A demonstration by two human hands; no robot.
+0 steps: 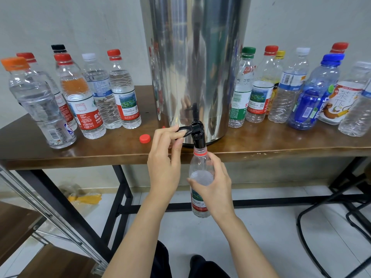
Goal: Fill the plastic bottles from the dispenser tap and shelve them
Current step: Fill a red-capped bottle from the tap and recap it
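Observation:
A tall steel dispenser (196, 63) stands on the wooden table (281, 145). Its black tap (197, 135) juts over the front edge. My left hand (164, 159) pinches the tap's black lever (183, 130). My right hand (212, 181) grips an uncapped clear bottle (198, 167) with a red neck ring and red label, its mouth right under the spout. Water stands partway up inside it. A loose red cap (145, 138) lies on the table left of the tap.
Several capped bottles holding water (124, 91) stand left of the dispenser, several capped empty-looking ones (289, 87) to its right. A wooden shelf with a metal frame (30, 227) is at lower left. Black chair legs (331, 217) stand at lower right.

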